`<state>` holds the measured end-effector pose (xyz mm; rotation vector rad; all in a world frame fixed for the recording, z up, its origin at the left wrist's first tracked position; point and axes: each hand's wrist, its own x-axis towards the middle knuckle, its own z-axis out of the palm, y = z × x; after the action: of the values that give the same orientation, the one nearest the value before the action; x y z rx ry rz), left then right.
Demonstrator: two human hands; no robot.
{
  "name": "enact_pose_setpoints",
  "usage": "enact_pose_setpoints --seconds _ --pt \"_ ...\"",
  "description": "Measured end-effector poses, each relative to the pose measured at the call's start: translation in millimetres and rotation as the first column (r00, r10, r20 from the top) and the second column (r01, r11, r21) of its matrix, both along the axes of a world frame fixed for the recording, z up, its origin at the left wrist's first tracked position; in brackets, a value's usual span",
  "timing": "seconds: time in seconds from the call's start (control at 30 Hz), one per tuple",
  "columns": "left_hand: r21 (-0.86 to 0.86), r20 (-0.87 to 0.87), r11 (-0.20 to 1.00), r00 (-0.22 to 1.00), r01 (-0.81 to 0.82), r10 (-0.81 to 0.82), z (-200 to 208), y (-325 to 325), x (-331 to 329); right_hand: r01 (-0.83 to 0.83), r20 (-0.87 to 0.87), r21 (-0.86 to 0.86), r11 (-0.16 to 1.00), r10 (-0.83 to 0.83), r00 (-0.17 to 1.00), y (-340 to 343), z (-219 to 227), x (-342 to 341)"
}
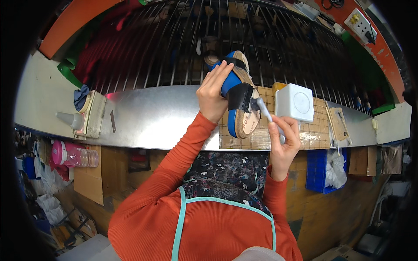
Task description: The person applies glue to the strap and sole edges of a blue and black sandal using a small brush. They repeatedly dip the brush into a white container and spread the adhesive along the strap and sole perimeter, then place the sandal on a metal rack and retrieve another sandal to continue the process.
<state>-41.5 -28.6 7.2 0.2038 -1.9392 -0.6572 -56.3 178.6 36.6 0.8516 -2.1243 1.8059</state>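
The left hand (pixel 213 93) clamps a blue-and-black sandal (pixel 238 98) tilted upright above the metal workbench (pixel 156 115), cork sole facing right. The right hand (pixel 285 139) is closed around a small brush (pixel 264 108), its tip touching the sandal's black strap. A white square container (pixel 294 102) sits just beside the brush on a gridded cutting mat (pixel 313 130).
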Motion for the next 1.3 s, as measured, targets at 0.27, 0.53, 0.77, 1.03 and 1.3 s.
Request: enact_pose_setpoints --seconds 0.27,0.53,0.77,1.03,1.3 --pt "0.006 0.098 0.999 0.994 -0.044 0.043 -16.3 -4.0 5.3 -0.088 0.090 0.018 0.996 0.086 0.992 16.1 0.8 24.2" --pt "-0.048 0.129 0.996 0.988 -0.078 0.084 -24.5 -4.1 6.4 0.006 0.085 0.074 0.997 -0.012 0.996 7.2 -0.8 21.0" --pt "-0.082 0.111 0.992 0.988 -0.099 0.108 -25.1 -4.8 6.7 0.138 -0.073 0.189 0.972 -0.127 0.989 1.1 -2.1 15.4" --pt "0.021 0.143 0.999 0.989 -0.031 0.027 -19.2 -4.8 6.5 -0.018 -0.068 0.031 0.999 0.020 0.997 -1.9 -9.0 8.3" --pt "0.125 0.305 0.984 0.939 0.128 -0.161 -7.2 2.7 11.3 -0.076 -0.203 0.067 0.995 0.088 0.975 2.6 0.9 -9.7"
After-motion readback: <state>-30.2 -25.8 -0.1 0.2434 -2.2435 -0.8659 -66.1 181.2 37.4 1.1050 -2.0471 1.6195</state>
